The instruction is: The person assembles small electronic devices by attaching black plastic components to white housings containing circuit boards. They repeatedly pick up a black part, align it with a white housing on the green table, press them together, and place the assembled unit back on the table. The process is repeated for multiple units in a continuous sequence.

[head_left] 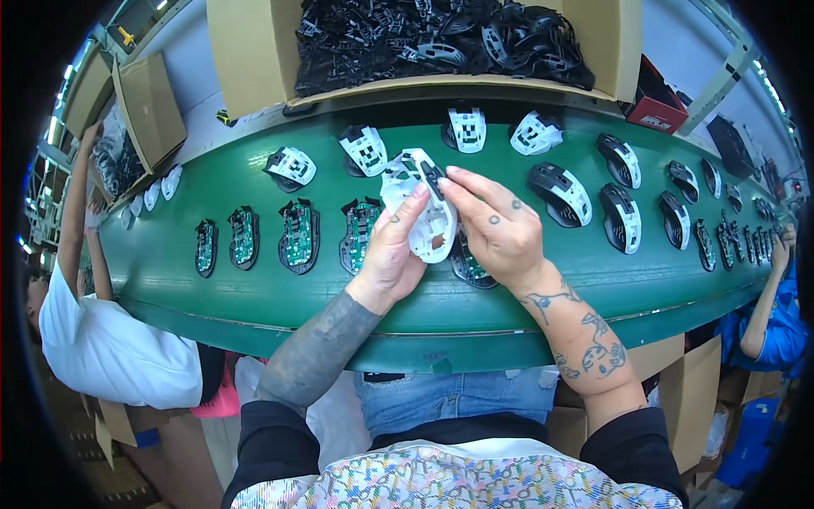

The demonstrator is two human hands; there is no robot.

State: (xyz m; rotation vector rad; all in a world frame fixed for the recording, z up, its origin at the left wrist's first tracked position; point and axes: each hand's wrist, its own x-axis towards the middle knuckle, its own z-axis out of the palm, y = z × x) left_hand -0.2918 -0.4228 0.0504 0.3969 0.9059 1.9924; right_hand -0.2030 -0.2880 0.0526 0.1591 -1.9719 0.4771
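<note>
A white computer mouse shell is held up over the green bench, its hollow inner side showing. My left hand is closed around its left side, the thumb lying on the inside. At the shell's upper right edge, my right hand pinches a small black plastic part against it. Whether that part is seated cannot be made out. Below my hands lie mouse bases with green circuit boards, one beside my left hand and another partly hidden under my right.
A large cardboard box of black and grey mouse parts stands behind the green bench. White shells, black-and-white mouse covers and circuit-board bases lie in rows. Co-workers are at the left and right ends.
</note>
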